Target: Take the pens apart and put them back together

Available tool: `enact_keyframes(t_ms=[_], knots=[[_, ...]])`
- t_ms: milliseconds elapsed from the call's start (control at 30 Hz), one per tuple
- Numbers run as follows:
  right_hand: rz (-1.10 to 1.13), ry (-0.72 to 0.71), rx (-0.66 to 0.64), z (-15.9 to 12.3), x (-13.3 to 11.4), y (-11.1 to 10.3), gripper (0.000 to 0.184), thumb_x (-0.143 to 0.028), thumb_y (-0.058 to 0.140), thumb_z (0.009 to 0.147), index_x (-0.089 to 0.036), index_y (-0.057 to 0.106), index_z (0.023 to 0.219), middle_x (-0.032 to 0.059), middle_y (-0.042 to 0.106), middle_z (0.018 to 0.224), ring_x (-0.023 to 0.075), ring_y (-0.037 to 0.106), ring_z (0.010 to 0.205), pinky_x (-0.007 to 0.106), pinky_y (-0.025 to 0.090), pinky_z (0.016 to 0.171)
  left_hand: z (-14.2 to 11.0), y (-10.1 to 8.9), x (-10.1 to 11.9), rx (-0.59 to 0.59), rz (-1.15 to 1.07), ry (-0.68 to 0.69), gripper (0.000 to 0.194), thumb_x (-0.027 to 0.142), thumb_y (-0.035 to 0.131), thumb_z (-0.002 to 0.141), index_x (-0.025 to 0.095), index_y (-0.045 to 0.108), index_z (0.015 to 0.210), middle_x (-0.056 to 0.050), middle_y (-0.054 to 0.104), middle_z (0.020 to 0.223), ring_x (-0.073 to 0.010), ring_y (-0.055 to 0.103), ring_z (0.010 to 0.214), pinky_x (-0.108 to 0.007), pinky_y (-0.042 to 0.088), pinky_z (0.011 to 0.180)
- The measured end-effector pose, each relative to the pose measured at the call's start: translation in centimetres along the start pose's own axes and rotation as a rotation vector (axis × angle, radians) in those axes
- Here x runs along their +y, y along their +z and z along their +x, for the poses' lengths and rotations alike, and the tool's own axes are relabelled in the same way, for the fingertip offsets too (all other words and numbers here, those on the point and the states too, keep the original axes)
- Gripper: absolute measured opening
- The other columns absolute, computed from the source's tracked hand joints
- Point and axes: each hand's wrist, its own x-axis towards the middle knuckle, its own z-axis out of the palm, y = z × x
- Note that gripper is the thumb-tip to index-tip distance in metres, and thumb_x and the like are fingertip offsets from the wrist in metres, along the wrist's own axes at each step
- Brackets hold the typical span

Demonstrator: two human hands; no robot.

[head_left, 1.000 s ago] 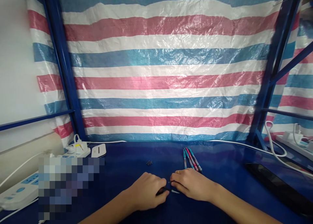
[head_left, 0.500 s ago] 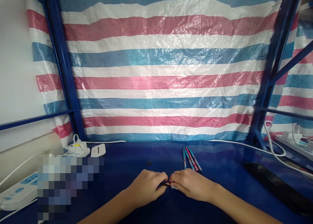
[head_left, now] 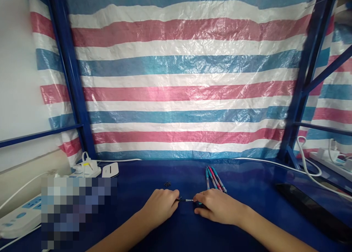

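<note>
Between my two hands runs a thin pen refill point(head_left: 185, 200), dark toward the left and pale toward the right. My left hand point(head_left: 161, 208) pinches its dark end between thumb and fingers. The pale end meets the fingertips of my right hand point(head_left: 220, 206), whose fingers are curled around a dark and teal piece, mostly hidden, that looks like a pen barrel point(head_left: 200, 204). Just beyond my right hand lie several pens point(head_left: 216, 178) with teal and pink grips, side by side. A small heap of tiny black pieces point(head_left: 167, 184) rests beyond my left hand.
The blue tabletop point(head_left: 137, 193) backs onto a striped plastic sheet point(head_left: 187, 94). A black phone-like slab point(head_left: 310, 208) lies at right. At left are a white box point(head_left: 110, 169) and a power strip point(head_left: 23, 211); a white cable point(head_left: 275, 163) trails along the back right.
My hands have moved apart, the left one shifting left. A longer stretch of the refill now shows between them, and a teal bit shows at my right fingers.
</note>
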Motion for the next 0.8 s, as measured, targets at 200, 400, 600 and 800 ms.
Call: enact_keyframes(t_ms=[200, 400, 600, 800], knots=[[0.052, 0.011, 0.005, -0.1, 0.0, -0.1, 0.023, -0.030, 0.053, 0.096, -0.018, 0.063, 0.113, 0.0074, 0.072, 0.102, 0.0237, 0.068, 0.092, 0.028, 0.048, 0.076, 0.6, -0.2, -1.1, 0.006, -0.009, -0.157, 0.019, 0.025, 0.046, 0.096, 0.020, 0.063, 0.089, -0.006, 0.072, 0.089, -0.0270, 0.070, 0.084, -0.031, 0.048, 0.068], [0.066, 0.011, -0.001, 0.0, 0.1, 0.0, 0.023, -0.030, 0.053, 0.096, -0.018, 0.062, 0.113, 0.0076, 0.071, 0.101, 0.0235, 0.068, 0.091, 0.028, 0.048, 0.076, 1.1, -0.4, -2.3, 0.006, -0.028, -0.247, 0.017, 0.028, 0.050, 0.095, 0.021, 0.064, 0.089, -0.007, 0.072, 0.090, -0.0293, 0.069, 0.087, -0.032, 0.048, 0.068], [0.065, 0.006, 0.000, -0.1, 0.1, 0.0, 0.024, -0.030, 0.053, 0.096, -0.018, 0.062, 0.114, 0.0076, 0.071, 0.102, 0.0240, 0.068, 0.092, 0.029, 0.048, 0.076, 1.2, -0.2, -2.8, 0.007, -0.025, -0.279, 0.018, 0.030, 0.051, 0.095, 0.020, 0.066, 0.090, -0.008, 0.072, 0.089, -0.0295, 0.069, 0.087, -0.033, 0.048, 0.070], [0.067, 0.011, -0.002, -0.1, 0.2, 0.0, 0.023, -0.029, 0.052, 0.096, -0.018, 0.062, 0.114, 0.0076, 0.071, 0.102, 0.0236, 0.068, 0.092, 0.028, 0.048, 0.077, 1.1, -0.3, -2.8, 0.004, -0.006, -0.293, 0.020, 0.029, 0.049, 0.095, 0.019, 0.066, 0.093, -0.009, 0.072, 0.091, -0.0304, 0.068, 0.088, -0.035, 0.049, 0.071]])
